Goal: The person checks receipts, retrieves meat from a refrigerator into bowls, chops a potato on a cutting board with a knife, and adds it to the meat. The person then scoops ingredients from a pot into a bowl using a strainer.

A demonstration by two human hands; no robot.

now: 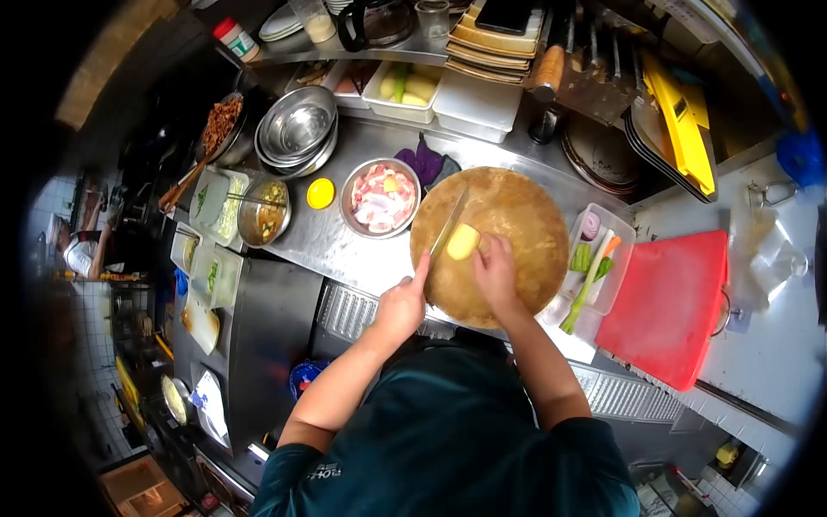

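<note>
My left hand (401, 303) is closed around the handle of a knife (450, 226), its blade angled up and away over the left part of a round wooden chopping board (534, 215). Just right of the blade lies a pale yellow peeled potato (463, 242). The fingers of my right hand (494, 271) are curled against the potato's right side and hold it on the board. A metal bowl of raw pinkish meat (380, 197) with a yellow piece on top stands left of the board. A clear tub (617, 289) with onion, carrot and green vegetables sits to the right.
A red cutting board (665, 310) lies at the right. Stacked metal bowls (297, 127), a yellow lid (320, 193) and a bowl of food with a utensil (264, 211) are on the left. Behind are white containers (476, 103) and a knife rack (594, 73). Another person (83, 250) is far left.
</note>
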